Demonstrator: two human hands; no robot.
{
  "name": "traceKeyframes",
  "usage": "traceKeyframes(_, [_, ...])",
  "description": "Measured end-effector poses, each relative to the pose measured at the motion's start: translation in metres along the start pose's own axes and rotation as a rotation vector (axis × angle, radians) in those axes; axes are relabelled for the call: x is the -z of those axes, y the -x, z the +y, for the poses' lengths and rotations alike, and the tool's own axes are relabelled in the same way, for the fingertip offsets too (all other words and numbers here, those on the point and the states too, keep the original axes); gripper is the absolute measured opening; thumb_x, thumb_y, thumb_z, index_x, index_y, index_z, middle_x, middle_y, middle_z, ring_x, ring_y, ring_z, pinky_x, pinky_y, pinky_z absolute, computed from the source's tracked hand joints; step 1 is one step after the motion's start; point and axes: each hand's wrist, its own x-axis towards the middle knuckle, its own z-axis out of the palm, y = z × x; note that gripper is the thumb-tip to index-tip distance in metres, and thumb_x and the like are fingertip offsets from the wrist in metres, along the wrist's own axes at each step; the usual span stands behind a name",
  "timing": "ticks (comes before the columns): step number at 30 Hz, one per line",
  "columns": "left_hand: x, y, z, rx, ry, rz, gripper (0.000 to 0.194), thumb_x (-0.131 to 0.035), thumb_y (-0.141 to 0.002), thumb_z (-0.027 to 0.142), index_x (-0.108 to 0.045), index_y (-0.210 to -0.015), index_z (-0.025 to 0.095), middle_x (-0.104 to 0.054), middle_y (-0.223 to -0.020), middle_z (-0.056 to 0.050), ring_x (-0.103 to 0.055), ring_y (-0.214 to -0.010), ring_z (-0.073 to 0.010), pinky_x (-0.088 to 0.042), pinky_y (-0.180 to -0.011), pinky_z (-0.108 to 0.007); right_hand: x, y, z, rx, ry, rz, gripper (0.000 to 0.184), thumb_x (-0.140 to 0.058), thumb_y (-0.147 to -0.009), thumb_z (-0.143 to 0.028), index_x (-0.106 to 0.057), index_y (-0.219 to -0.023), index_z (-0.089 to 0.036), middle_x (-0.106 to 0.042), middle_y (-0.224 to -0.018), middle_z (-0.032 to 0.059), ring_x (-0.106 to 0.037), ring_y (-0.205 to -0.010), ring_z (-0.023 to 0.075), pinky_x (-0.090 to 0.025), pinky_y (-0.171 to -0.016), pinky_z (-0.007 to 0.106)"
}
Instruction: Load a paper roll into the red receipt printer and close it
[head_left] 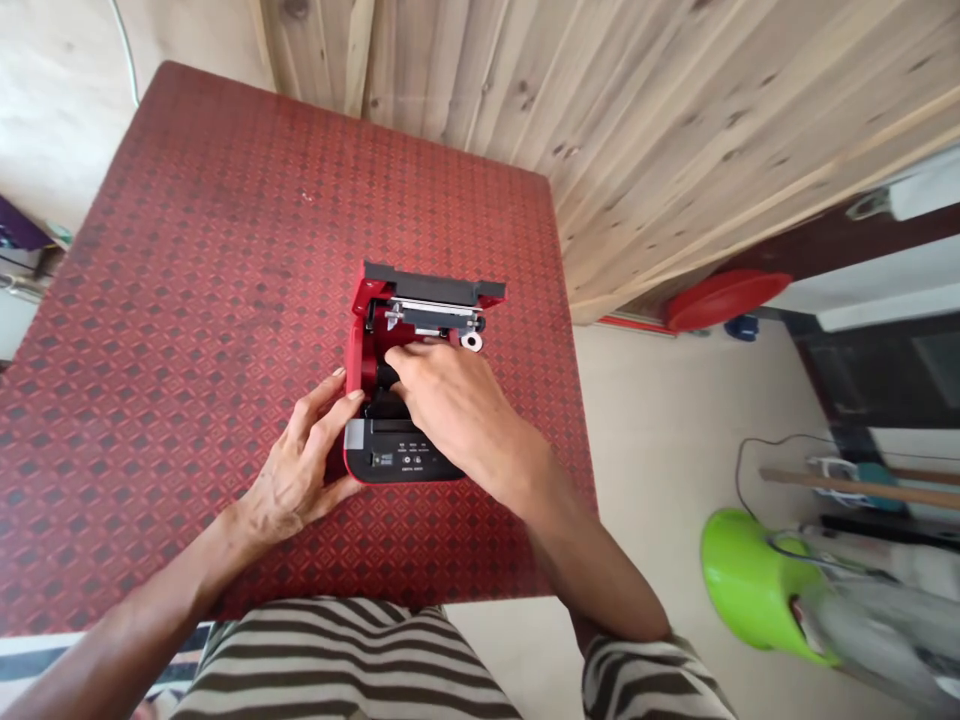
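On one table, one left hand clasps one machine; one right hand reaches inside, grip hidden

There's small white lettering on the near black panel of the red device, folks, but it's too tiny to read!
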Motion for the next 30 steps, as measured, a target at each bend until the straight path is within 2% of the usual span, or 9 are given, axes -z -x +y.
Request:
traceKeyframes(6, [0.001,-0.001,0.002,0.009,-0.018,-0.012,0.085,-0.067,-0.097,0.041,-0.022,-0.166,0.019,-0.043,-0.157,-0.024,-0.046,-0.149,-0.0341,-0.058,-0.111,-0.049,0.005,-0.011,-0.005,-0.038,0.055,-0.123,0.029,-0.046,-0.103,-0.009,-0.074,-0.106,-0.014,-0.080,-0.104,0.0160,-0.076,-0.095,0.0288,-0.051,-0.072,0.036])
traceKeyframes(11, [0.000,-0.001,0.001,0.008,-0.009,-0.010,0.086,-0.069,-0.096,0.041,-0.023,-0.165,0.018,-0.042,-0.158,-0.024,-0.044,-0.151,-0.0313,-0.055,-0.114,-0.047,0.003,-0.011,-0.008,-0.059,0.052,-0.092,0.027,-0.048,-0.102,-0.009,-0.074,-0.104,-0.014,-0.080,-0.104,0.0162,-0.076,-0.097,0.0294,-0.052,-0.073,0.036])
traceKeyframes(15, [0.000,0.000,0.001,0.006,-0.013,-0.006,0.086,-0.069,-0.096,0.040,-0.022,-0.165,0.019,-0.042,-0.158,-0.024,-0.044,-0.152,-0.0319,-0.056,-0.113,-0.048,0.010,0.001,0.001,0.001,-0.061,-0.061,0.029,-0.047,-0.101,-0.004,-0.073,-0.112,-0.013,-0.080,-0.111,0.0130,-0.076,-0.098,0.0262,-0.055,-0.078,0.036])
traceKeyframes(18, [0.001,0.000,0.000,0.000,-0.023,-0.002,0.087,-0.071,-0.095,0.039,-0.023,-0.165,0.020,-0.044,-0.157,-0.023,-0.045,-0.151,-0.0320,-0.057,-0.113,-0.048,0.014,0.020,0.013,0.132,-0.241,0.038,0.031,-0.049,-0.103,-0.004,-0.072,-0.121,-0.014,-0.078,-0.120,0.0097,-0.074,-0.105,0.0218,-0.056,-0.092,0.035])
traceKeyframes(21, [0.003,-0.001,-0.001,0.004,-0.032,0.003,0.088,-0.073,-0.094,0.039,-0.024,-0.165,0.021,-0.046,-0.158,-0.021,-0.048,-0.149,-0.0315,-0.057,-0.113,-0.047,0.007,0.036,0.023,0.248,-0.395,0.172,0.025,-0.058,-0.106,-0.019,-0.070,-0.127,-0.014,-0.078,-0.120,0.0098,-0.071,-0.110,0.0223,-0.057,-0.099,0.039])
traceKeyframes(23, [0.005,-0.002,-0.002,0.017,-0.042,0.004,0.089,-0.073,-0.094,0.041,-0.024,-0.165,0.022,-0.047,-0.158,-0.021,-0.050,-0.148,-0.0313,-0.058,-0.111,-0.046,-0.003,0.041,0.026,0.267,-0.444,0.244,0.024,-0.060,-0.105,-0.022,-0.071,-0.125,-0.014,-0.078,-0.115,0.0097,-0.070,-0.106,0.0222,-0.058,-0.097,0.040])
traceKeyframes(26, [0.006,-0.002,-0.004,0.037,-0.058,0.010,0.090,-0.074,-0.092,0.044,-0.025,-0.165,0.023,-0.049,-0.157,-0.020,-0.053,-0.145,-0.0315,-0.059,-0.109,-0.046,-0.018,0.042,0.023,0.273,-0.470,0.335,0.018,-0.057,-0.105,-0.015,-0.073,-0.113,-0.016,-0.075,-0.106,0.0081,-0.068,-0.099,0.0202,-0.059,-0.094,0.039])
traceKeyframes(30, [0.006,-0.001,-0.005,0.056,-0.065,-0.002,0.091,-0.076,-0.091,0.044,-0.026,-0.165,0.024,-0.049,-0.157,-0.019,-0.053,-0.145,-0.0313,-0.059,-0.109,-0.046,-0.028,0.043,0.015,0.253,-0.507,0.431,0.012,-0.058,-0.105,-0.016,-0.070,-0.104,-0.018,-0.072,-0.103,0.0069,-0.066,-0.099,0.0196,-0.058,-0.094,0.038])
